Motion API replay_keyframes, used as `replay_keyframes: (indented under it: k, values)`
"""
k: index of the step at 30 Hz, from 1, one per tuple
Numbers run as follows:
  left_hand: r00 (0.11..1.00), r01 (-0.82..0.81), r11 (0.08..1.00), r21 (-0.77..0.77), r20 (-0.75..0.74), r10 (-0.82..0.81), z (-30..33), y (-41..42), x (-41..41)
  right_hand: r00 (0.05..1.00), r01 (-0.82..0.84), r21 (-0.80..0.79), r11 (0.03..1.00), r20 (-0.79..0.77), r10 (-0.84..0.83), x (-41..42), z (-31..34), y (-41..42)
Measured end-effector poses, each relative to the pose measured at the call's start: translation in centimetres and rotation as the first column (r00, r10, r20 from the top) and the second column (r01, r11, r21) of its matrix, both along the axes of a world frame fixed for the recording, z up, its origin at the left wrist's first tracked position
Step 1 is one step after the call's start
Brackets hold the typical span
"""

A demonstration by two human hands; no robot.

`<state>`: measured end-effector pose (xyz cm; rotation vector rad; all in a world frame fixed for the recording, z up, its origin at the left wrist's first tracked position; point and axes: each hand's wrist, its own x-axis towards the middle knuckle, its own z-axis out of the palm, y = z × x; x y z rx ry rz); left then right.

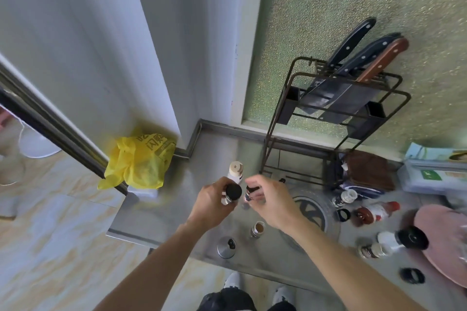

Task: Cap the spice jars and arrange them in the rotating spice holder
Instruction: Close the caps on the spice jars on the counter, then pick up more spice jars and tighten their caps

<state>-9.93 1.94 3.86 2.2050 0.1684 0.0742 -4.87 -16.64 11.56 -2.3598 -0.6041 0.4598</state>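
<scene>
My left hand (212, 203) grips a small spice jar (231, 194) with a black cap on top, held above the steel counter (177, 219). Right beside it, my right hand (270, 199) pinches a small dark jar (250, 193) between its fingertips. An uncapped jar of brown spice (257, 229) stands on the counter below my right hand. A steel shaker (226, 247) stands near the front edge. More jars (345, 198) (374, 250) and loose black caps (343, 214) (412, 276) lie to the right. I cannot make out a rotating holder.
A white bottle (235, 171) stands just behind my hands. A wire knife rack (336, 108) with several knives is at the back right. A yellow plastic bag (139, 161) sits at the left corner. A red-capped sauce bottle (376, 212), a pepper grinder (404, 237) and a pink board (442, 247) lie at the right.
</scene>
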Motion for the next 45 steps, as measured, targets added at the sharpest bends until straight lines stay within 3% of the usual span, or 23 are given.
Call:
replay_keyframes:
  k: [7, 13, 18, 21, 23, 24, 28, 31, 33, 36, 38, 41, 45]
  values:
    - [0.988, -0.031, 0.987, 0.158, -0.146, 0.055, -6.2, -0.2, 2.9, 0.981, 0.146, -0.169, 0.975, -0.103, -0.165, -2.7, -5.8, -4.4]
    - [0.966, -0.043, 0.981, 0.187, -0.244, 0.089, -9.3, 0.2, 3.7, 0.949, 0.230, -0.219, 0.948, -0.165, -0.268, -4.4, -7.9, -7.4]
    - [0.954, -0.052, 0.981, 0.187, -0.282, 0.104, -8.4, -0.6, 3.4, 0.920, 0.299, -0.228, 0.927, -0.187, -0.343, -4.9, -8.6, -9.3]
    - [0.981, -0.144, 0.967, 0.210, -0.100, 0.168, -6.5, -1.8, 1.8, 0.904, 0.341, -0.238, 0.909, -0.183, -0.387, -5.2, -8.8, -10.5]
    - [0.992, -0.088, 0.968, 0.237, 0.106, 0.064, -5.4, -3.3, 0.1, 0.890, 0.372, -0.248, 0.895, -0.180, -0.420, -5.5, -8.8, -11.5]
    - [0.990, -0.006, 0.965, 0.262, 0.138, -0.031, -4.9, -4.2, -0.6, 0.883, 0.386, -0.258, 0.886, -0.173, -0.436, -5.7, -8.8, -12.1]
    - [0.935, 0.354, 0.845, 0.400, -0.172, -0.310, -4.6, -8.0, -1.1, 0.851, 0.448, -0.298, 0.843, -0.148, -0.504, -6.2, -8.9, -15.2]
    - [0.822, 0.549, 0.714, 0.434, -0.436, -0.367, -5.3, -9.8, -0.2, 0.821, 0.493, -0.333, 0.804, -0.127, -0.557, -6.5, -9.1, -17.8]
    - [0.791, 0.582, 0.664, 0.469, -0.515, -0.330, -5.9, -10.8, 0.3, 0.797, 0.521, -0.359, 0.774, -0.119, -0.592, -6.5, -9.2, -19.3]
    - [0.812, 0.555, 0.641, 0.531, -0.511, -0.280, -6.1, -12.0, 0.8, 0.785, 0.538, -0.377, 0.754, -0.102, -0.611, -6.3, -9.7, -21.3]
    - [0.844, 0.509, 0.670, 0.541, -0.469, -0.262, -5.8, -12.7, 0.8, 0.802, 0.530, -0.379, 0.759, -0.068, -0.594, -5.7, -10.0, -22.3]
    - [0.918, 0.355, 0.804, 0.478, -0.342, -0.202, -4.3, -14.2, 0.4, 0.848, 0.494, -0.399, 0.772, 0.023, -0.530, -3.0, -10.7, -23.2]
    - [0.950, 0.244, 0.871, 0.427, -0.285, -0.126, -1.1, -17.7, 0.6, 0.896, 0.417, -0.495, 0.763, 0.080, -0.438, 2.4, -11.9, -23.6]
